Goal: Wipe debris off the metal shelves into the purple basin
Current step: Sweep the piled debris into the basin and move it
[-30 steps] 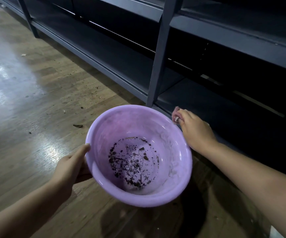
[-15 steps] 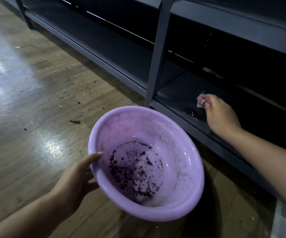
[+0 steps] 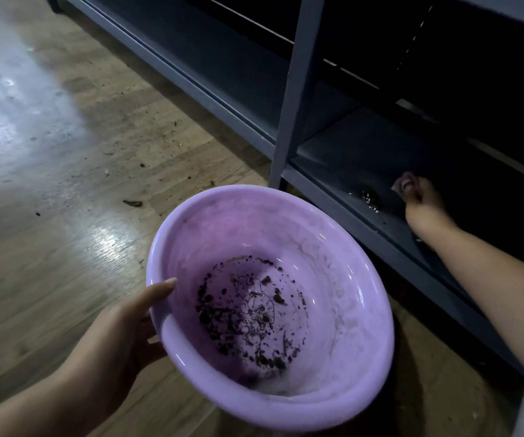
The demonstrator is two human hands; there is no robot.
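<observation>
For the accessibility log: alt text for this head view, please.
A left hand holds a purple basin speckled with debris, while the right hand grips a cloth beside crumbs on the bottom metal shelf.

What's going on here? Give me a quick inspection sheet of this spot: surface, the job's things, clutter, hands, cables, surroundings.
Surface: bottom metal shelf, dark, dusty.
Job's things: purple basin held below the shelf edge, dark crumbs in its bottom; debris pile on the shelf; pink cloth.
Clutter: bits scattered on the wooden floor.
Hands: left hand grips the basin rim; right hand holds the cloth beside the pile.
Cables: nothing seen.
Surroundings: shelf upright post; upper shelves in shadow.
</observation>
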